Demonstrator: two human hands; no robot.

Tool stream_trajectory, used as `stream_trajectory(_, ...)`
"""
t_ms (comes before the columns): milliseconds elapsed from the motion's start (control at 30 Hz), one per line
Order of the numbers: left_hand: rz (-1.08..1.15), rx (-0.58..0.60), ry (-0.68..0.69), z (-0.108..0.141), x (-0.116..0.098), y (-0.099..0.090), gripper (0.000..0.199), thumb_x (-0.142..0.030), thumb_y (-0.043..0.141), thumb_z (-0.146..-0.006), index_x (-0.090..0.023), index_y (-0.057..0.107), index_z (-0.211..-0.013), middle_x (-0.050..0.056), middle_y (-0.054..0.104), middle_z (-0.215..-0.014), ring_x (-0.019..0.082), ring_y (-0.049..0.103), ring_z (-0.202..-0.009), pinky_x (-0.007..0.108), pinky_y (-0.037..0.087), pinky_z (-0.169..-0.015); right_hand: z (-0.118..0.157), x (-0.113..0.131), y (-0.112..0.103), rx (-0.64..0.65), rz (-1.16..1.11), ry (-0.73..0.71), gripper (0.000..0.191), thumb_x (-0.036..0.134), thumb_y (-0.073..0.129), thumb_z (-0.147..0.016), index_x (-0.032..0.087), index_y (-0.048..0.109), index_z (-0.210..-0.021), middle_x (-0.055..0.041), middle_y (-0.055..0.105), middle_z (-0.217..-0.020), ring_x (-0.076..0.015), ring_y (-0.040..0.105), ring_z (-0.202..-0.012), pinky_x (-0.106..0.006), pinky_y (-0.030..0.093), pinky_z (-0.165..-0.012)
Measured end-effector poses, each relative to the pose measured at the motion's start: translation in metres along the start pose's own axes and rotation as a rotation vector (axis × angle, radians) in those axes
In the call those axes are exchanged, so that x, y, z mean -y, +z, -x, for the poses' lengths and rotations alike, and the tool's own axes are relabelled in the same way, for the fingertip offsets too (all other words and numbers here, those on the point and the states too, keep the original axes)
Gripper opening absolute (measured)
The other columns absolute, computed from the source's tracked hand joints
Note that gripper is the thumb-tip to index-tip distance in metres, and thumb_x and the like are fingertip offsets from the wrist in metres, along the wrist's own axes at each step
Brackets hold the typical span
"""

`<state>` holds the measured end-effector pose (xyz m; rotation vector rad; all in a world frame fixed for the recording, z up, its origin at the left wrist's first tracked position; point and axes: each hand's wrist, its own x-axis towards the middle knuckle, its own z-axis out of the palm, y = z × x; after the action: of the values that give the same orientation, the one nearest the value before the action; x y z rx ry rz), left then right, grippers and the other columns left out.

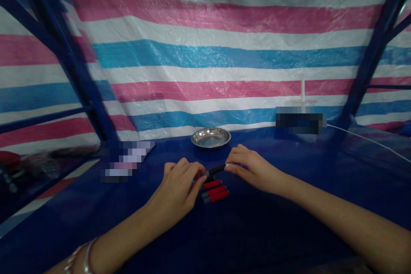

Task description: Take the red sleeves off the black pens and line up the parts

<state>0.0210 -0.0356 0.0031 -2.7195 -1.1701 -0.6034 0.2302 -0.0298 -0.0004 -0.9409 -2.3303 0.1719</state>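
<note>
A black pen (217, 169) is held just above the blue table, slanting up slightly to the right. My left hand (183, 182) pinches its left end between thumb and fingers, and a bracelet and a bangle sit on that wrist. At the other end, my right hand (252, 168) is closed on the pen with thumb and fingertips. Several pens with red grips (218, 195) lie side by side on the table just below, close to my left fingers. Another dark pen, partly hidden by my left hand, lies between them and the held one.
Behind my hands stands a shallow oval metal dish (211, 138). A blurred-out flat packet (135, 158) lies at the left of the blue table (257, 231). A cup with a straw (302, 94) and a white cable (369, 135) are at the back right. Striped sheeting hangs behind.
</note>
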Motion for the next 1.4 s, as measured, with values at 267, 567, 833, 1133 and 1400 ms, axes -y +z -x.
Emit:
stream_trajectory(267,-0.064,0.035,0.008,-0.0011,-0.0029,-0.0040,0.010,-0.022,0.041,-0.086,-0.019,0.050,-0.082,-0.001,0.056,-0.076,0.019,0.046,-0.077,0.035,0.024,-0.067,0.0001,-0.0021,0.0008,0.029,-0.033,-0.004,0.022,0.028,0.039,-0.085,0.016,0.053,-0.073,-0.0024,0.055,-0.072,-0.0127,0.043,-0.073,-0.026,0.034,-0.069)
stream_trajectory(567,-0.077,0.013,0.015,-0.0002,-0.0006,-0.0023,0.012,-0.020,0.039,-0.087,-0.019,0.051,-0.084,0.000,0.057,-0.077,0.019,0.047,-0.076,0.034,0.024,-0.066,0.0001,-0.0013,0.0010,0.015,-0.058,-0.004,0.027,0.025,0.033,-0.087,0.016,0.052,-0.069,-0.0008,0.056,-0.070,-0.0114,0.045,-0.071,-0.028,0.034,-0.075)
stream_trajectory(833,-0.100,0.034,0.026,-0.0013,-0.0011,-0.0017,0.019,-0.018,0.036,-0.087,-0.018,0.054,-0.084,0.002,0.058,-0.075,0.020,0.046,-0.074,0.034,0.024,-0.065,0.0000,-0.0023,0.0003,0.041,-0.002,-0.048,0.025,0.024,0.035,-0.086,0.016,0.049,-0.067,-0.0011,0.055,-0.070,-0.0114,0.044,-0.069,-0.030,0.033,-0.078)
stream_trajectory(1133,-0.115,0.028,-0.004,-0.0013,-0.0004,-0.0013,0.021,-0.019,0.033,-0.088,-0.018,0.054,-0.082,0.002,0.059,-0.075,0.020,0.047,-0.074,0.034,0.024,-0.064,0.0011,-0.0018,0.0001,0.012,-0.006,0.028,0.015,0.028,0.044,-0.083,0.017,0.053,-0.081,-0.0031,0.056,-0.077,-0.0137,0.046,-0.077,-0.027,0.035,-0.069)
stream_trajectory(1400,-0.077,0.036,-0.006,-0.0001,-0.0008,-0.0012,0.020,-0.018,0.035,-0.088,-0.017,0.054,-0.082,0.002,0.058,-0.075,0.019,0.048,-0.072,0.034,0.025,-0.064,-0.0005,-0.0045,0.0016,0.006,0.012,0.016,0.019,0.024,0.038,-0.085,0.016,0.054,-0.077,-0.0026,0.058,-0.076,-0.0131,0.046,-0.076,-0.028,0.036,-0.072)
